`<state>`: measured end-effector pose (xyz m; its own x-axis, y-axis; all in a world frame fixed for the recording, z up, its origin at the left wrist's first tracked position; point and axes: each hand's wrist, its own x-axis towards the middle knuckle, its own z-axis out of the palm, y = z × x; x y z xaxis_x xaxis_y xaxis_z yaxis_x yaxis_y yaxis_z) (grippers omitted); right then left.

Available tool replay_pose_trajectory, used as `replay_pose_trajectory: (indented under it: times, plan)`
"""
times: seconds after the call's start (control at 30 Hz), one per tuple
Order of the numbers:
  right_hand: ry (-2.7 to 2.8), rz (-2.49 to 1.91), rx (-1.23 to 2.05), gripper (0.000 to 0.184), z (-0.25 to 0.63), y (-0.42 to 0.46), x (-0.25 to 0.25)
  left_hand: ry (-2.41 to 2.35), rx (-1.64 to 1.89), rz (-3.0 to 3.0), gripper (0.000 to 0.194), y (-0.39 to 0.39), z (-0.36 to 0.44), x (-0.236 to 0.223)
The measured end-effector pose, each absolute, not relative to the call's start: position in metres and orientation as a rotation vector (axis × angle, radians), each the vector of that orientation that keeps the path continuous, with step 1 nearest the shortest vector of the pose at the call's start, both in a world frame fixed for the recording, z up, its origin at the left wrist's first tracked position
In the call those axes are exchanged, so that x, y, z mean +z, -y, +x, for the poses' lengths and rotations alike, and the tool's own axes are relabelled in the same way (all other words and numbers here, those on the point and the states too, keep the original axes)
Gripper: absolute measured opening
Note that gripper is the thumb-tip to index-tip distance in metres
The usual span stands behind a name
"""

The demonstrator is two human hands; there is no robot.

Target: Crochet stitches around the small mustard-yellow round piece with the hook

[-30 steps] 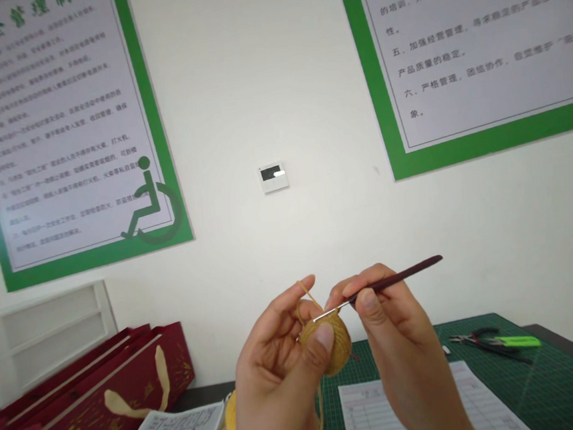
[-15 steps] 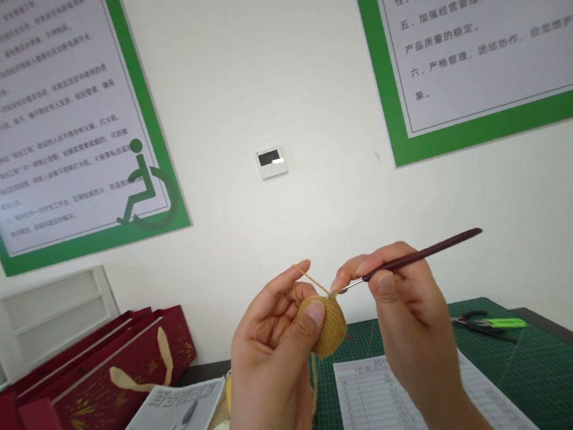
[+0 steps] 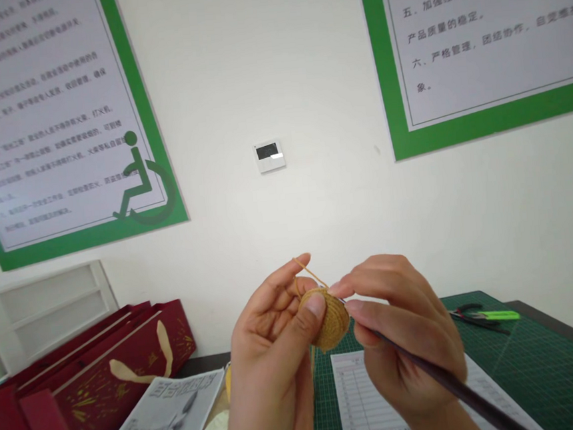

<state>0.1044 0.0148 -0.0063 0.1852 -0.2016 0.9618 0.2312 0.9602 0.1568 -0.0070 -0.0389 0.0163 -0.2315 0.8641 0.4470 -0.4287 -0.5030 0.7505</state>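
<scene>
**Crochet piece:** a round, domed piece of mustard-yellow crochet [image 3: 328,318], held up between the hands, well above the worktop [image 3: 551,316].

**Left hand:** [image 3: 271,357] closed around the piece, thumb pressed on its face, with a yarn strand [image 3: 310,272] drawn up over the forefinger.

**Right hand:** [image 3: 401,325] gripping a dark red crochet hook [image 3: 446,382], fingertips just beside the piece; the handle slants down to the lower right, the metal end at the piece's upper right edge.

**Worktop:** a green cutting mat [image 3: 534,354] carrying a ruled paper form [image 3: 352,396] and green-handled snips [image 3: 496,316].

**Left side:** a printed booklet [image 3: 159,420] in front of dark red gift bags [image 3: 114,370].

**Wall:** two green-bordered posters [image 3: 57,114] [image 3: 482,37], a small white control panel [image 3: 269,156] between them.
</scene>
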Motion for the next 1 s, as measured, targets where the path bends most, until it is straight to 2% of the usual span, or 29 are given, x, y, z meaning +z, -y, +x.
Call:
replay_pose_trajectory:
  times: [0.33,0.53,0.63,0.73,0.8,0.87,1.0]
  plan:
    - [1.250,0.067,-0.095,0.029,0.092,-0.022,-0.019,-0.592,1.842,1.092,0.038,0.040,-0.006,0.018]
    - [1.238,0.008,0.168,0.019,0.087,-0.029,-0.016,-0.548,1.876,1.049,0.043,0.044,-0.003,0.019]
    - [1.285,0.037,0.057,0.020,0.091,-0.033,-0.017,-0.537,1.869,1.031,0.044,0.044,-0.001,0.019]
    - [1.269,-0.004,-0.327,0.029,0.093,-0.031,-0.017,-0.562,1.875,1.078,0.045,0.043,0.001,0.018]
    - [1.242,-0.067,-0.464,0.032,0.093,-0.027,-0.017,-0.588,1.902,1.131,0.048,0.043,0.002,0.016]
    - [1.247,-0.116,-0.422,0.030,0.093,-0.022,-0.018,-0.610,1.948,1.181,0.050,0.042,0.003,0.016]
    - [1.230,-0.135,-0.100,0.021,0.095,-0.014,-0.019,-0.634,2.028,1.244,0.050,0.040,0.003,0.016]
